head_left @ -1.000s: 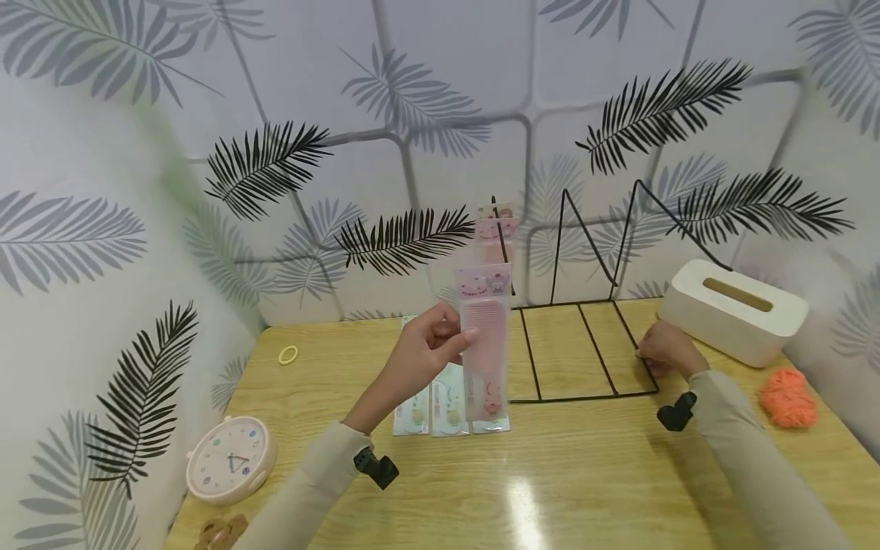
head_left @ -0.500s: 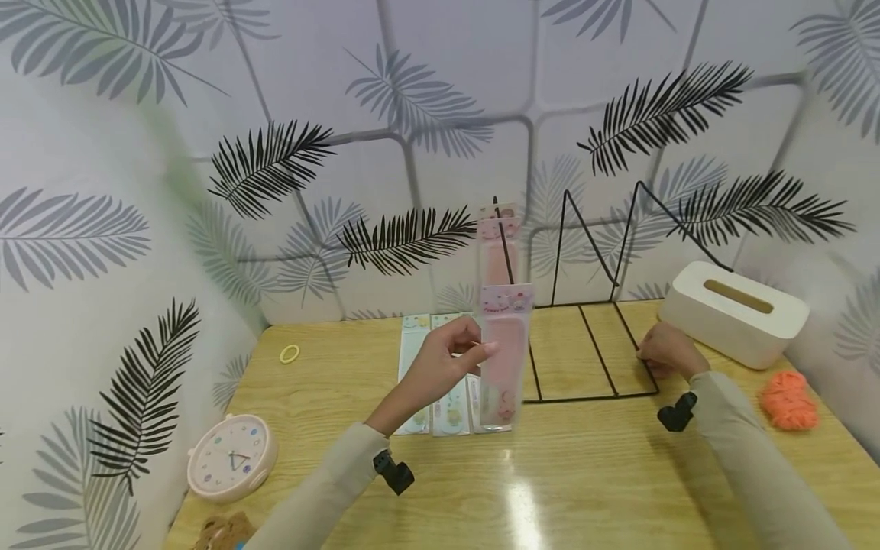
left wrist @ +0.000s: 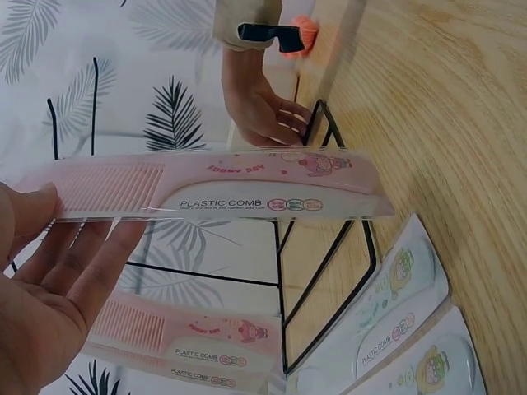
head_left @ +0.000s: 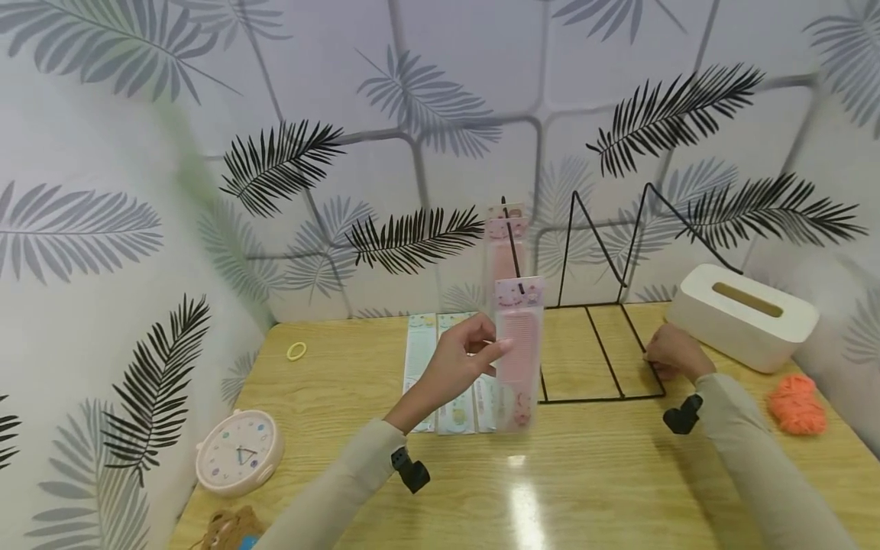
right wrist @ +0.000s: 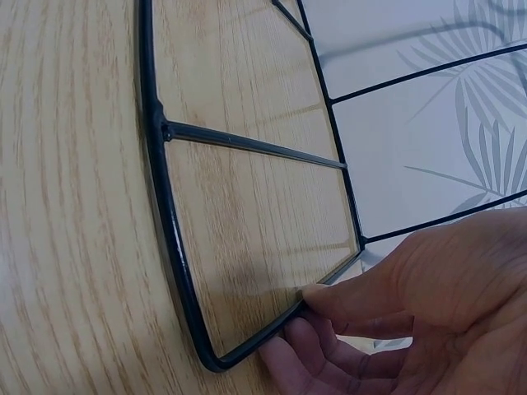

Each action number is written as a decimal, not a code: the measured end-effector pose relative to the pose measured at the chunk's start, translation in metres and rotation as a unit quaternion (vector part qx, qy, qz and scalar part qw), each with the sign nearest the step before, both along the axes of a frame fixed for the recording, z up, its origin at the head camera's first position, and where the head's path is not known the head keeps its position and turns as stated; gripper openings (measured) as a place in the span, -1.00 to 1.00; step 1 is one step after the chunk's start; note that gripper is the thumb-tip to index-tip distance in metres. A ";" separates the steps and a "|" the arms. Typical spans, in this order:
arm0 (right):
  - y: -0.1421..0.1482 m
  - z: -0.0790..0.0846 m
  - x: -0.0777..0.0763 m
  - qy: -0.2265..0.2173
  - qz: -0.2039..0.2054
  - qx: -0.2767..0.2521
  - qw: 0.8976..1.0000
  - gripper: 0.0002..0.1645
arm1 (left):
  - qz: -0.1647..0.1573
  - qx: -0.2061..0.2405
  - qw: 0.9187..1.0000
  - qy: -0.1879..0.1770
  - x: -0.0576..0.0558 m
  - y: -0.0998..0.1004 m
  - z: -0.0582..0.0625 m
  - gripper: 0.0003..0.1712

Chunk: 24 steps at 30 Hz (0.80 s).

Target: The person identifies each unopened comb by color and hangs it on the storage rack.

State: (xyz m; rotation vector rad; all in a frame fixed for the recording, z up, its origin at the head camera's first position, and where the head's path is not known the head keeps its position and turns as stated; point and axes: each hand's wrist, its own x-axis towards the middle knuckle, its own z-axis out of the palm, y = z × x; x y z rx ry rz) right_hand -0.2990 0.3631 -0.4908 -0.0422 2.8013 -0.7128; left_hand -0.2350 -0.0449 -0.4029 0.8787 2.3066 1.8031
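My left hand [head_left: 464, 351] pinches the edge of a pink plastic comb in a clear pack [head_left: 519, 367], held upright in front of the black wire rack [head_left: 622, 396]. The pack's header meets the end of a rack hook, and a bit of black shows at its hole. Further back on the same hook hang more pink comb packs [head_left: 495, 263]. In the left wrist view, thumb and fingers grip the teeth end of the comb [left wrist: 272, 189]. My right hand [head_left: 677, 353] pinches the right end bar of the rack base, thumb above and fingers below [right wrist: 428, 304].
Pale green comb packs [head_left: 419, 351] lie behind my left hand. A white tissue box [head_left: 742, 313] and an orange yarn bundle [head_left: 797, 405] are at the right. At the left are a yellow ring [head_left: 296, 351], a pink clock [head_left: 239, 453] and a brown plush toy [head_left: 234, 527].
My left hand has carried the comb pack rightward, up to the hook's end, and the pack turned slightly on the way. My right hand stays on the rack's end bar.
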 end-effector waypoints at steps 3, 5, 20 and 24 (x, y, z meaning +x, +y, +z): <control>0.000 -0.001 0.001 0.008 0.008 0.013 1.000 -0.50 | 0.007 0.002 1.000 0.002 -0.005 0.001 -0.003 -0.79; 0.000 -0.001 0.001 0.007 0.004 0.012 1.000 -0.53 | 0.010 0.002 1.000 0.006 -0.009 0.002 -0.004 -0.80; 0.003 -0.002 0.000 -0.031 -0.037 -0.042 0.998 -0.64 | 0.045 0.015 0.999 0.005 -0.064 0.011 -0.007 -0.81; 0.004 -0.001 -0.001 -0.036 -0.040 -0.048 0.997 -0.64 | 0.049 0.016 0.999 0.004 -0.076 0.012 -0.006 -0.79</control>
